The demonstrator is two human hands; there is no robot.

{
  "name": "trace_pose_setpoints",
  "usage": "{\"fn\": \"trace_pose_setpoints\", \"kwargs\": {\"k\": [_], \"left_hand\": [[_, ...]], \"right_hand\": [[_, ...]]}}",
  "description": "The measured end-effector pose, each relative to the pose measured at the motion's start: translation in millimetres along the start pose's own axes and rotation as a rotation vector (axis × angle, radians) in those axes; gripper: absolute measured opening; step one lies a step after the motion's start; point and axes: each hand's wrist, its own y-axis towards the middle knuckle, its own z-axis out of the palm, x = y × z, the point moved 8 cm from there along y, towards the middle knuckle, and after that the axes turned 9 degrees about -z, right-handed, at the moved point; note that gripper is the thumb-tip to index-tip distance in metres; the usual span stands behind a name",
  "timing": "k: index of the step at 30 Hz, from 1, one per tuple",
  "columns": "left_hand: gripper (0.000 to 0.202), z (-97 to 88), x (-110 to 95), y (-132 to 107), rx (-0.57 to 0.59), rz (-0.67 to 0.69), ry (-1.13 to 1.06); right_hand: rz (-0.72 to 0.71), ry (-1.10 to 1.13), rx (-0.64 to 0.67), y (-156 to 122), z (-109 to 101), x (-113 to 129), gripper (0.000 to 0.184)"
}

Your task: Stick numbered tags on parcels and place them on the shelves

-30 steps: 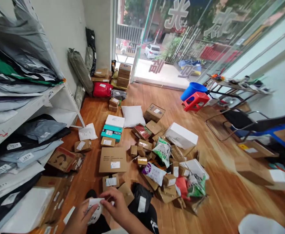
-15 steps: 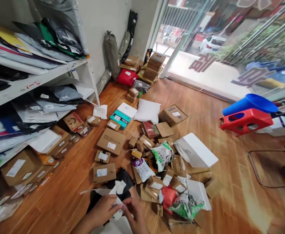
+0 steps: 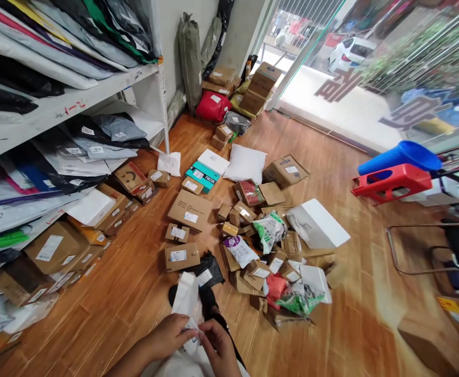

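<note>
A white paper strip point(image 3: 185, 294) with some dark print near its lower end stretches out beyond my fingers, low in the view. My left hand point(image 3: 170, 335) is closed, pinching the strip from the left. From the right, my right hand point(image 3: 218, 345) also pinches it, and the fingertips of both hands nearly meet. Just past the strip, a black plastic parcel point(image 3: 209, 269) with a white label lies on the floor. Beside it is a labelled cardboard box point(image 3: 182, 256). My dark shoes and trouser leg show beneath the strip.
Shelves point(image 3: 111, 84) full of bagged parcels stand on the left, with boxes along their foot. A pile of boxes and bags point(image 3: 269, 246) covers the middle floor. On the right are a red stool point(image 3: 394, 183), a blue bin point(image 3: 406, 154) and a metal-framed chair point(image 3: 390, 251).
The view has tilted down and turned slightly left. The white strip now reaches out straighter and flatter from my fingers. Both hands keep pinching it.
</note>
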Motion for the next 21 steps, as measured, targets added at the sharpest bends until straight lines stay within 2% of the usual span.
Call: {"fn": "trace_pose_setpoints", "kwargs": {"k": [5,9,13,16,21], "left_hand": [[0.044,-1.0,37,-25,0.006,-0.004,0.057],[0.041,3.5,54,-43,-0.007,0.011,0.037],[0.040,12.2,68,-58,-0.068,-0.001,0.001],[0.040,18.1,72,-63,-0.126,-0.023,-0.037],[0.034,27.7,59,-55,-0.156,0.015,-0.129]], "right_hand": [[0.037,-0.096,0.113,-11,30,8,0.032],[0.011,-0.194,0.144,-11,49,28,0.018],[-0.033,-0.217,0.254,-10,69,43,0.017],[-0.061,-0.249,0.337,-10,73,49,0.019],[-0.057,-0.341,0.402,-10,59,50,0.021]]}}
